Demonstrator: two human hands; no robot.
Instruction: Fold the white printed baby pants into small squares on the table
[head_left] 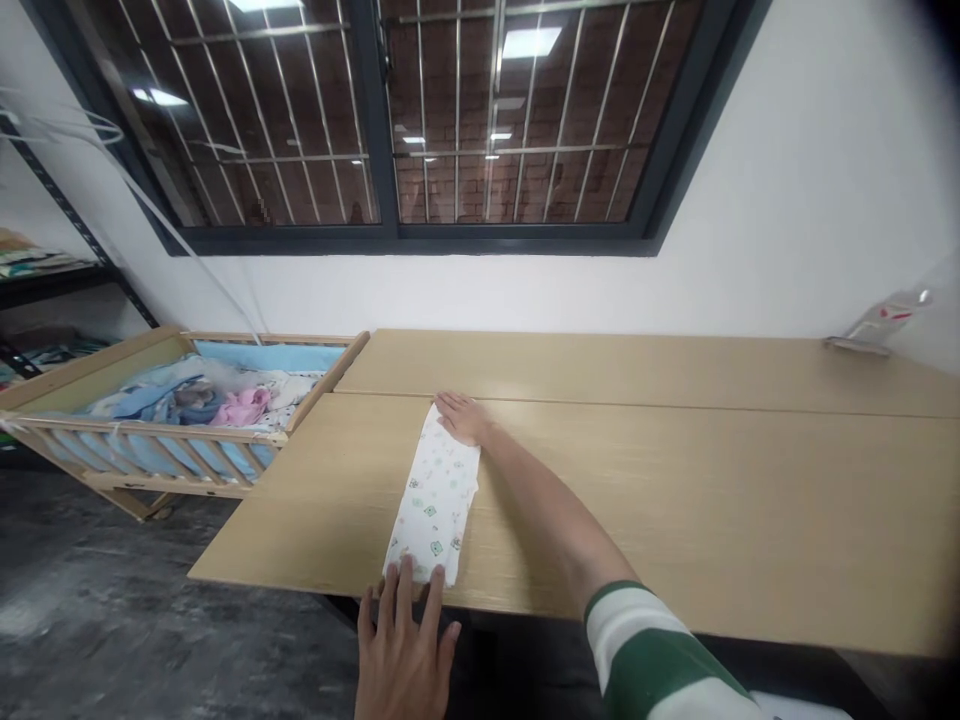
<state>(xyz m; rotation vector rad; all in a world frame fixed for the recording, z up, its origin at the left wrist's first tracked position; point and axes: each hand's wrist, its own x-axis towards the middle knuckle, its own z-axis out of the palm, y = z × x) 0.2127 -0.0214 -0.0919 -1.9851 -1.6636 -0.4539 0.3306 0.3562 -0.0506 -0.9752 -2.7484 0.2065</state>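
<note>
A white cloth point(436, 490) with a small green and brown print lies folded into a long strip on the light wood table point(660, 500). My right hand point(461, 416) rests flat on its far end, the arm reaching across from the right. At the near end, by the table's front edge, my left hand point(405, 640) has its fingers spread, the tips at the cloth's edge. Neither hand grasps the cloth. How the layers are folded inside cannot be seen.
On the left stands a wooden crib point(150, 430) with blue lining; a pink cloth point(244, 406) and other fabrics lie in it. A clear plastic bag point(881, 322) is at the table's back right. A barred window point(397, 120) is above. Dark shelving point(56, 285) stands at far left.
</note>
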